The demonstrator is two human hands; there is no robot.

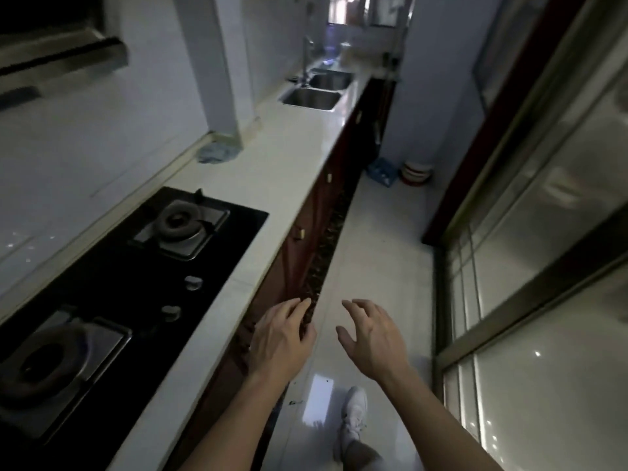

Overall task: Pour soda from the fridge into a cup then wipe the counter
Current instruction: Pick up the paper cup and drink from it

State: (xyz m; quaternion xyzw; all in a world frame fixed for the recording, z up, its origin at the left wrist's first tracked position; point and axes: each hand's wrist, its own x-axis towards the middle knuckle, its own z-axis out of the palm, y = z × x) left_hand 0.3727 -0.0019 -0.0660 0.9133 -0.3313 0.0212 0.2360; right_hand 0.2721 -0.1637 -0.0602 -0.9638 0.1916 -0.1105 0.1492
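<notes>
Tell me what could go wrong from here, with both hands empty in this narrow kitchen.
1. No fridge, soda or cup is in view, so the search may run long.
2. The floor looks glossy and the passage tight; a slip or a knock against the glass door seems possible.
3. The blue cloth lies far up the counter, easily forgotten.

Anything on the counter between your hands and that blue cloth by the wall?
Nothing visible. Both the left hand and right hand are empty; the white counter runs bare past the black stove to the cloth.
</notes>
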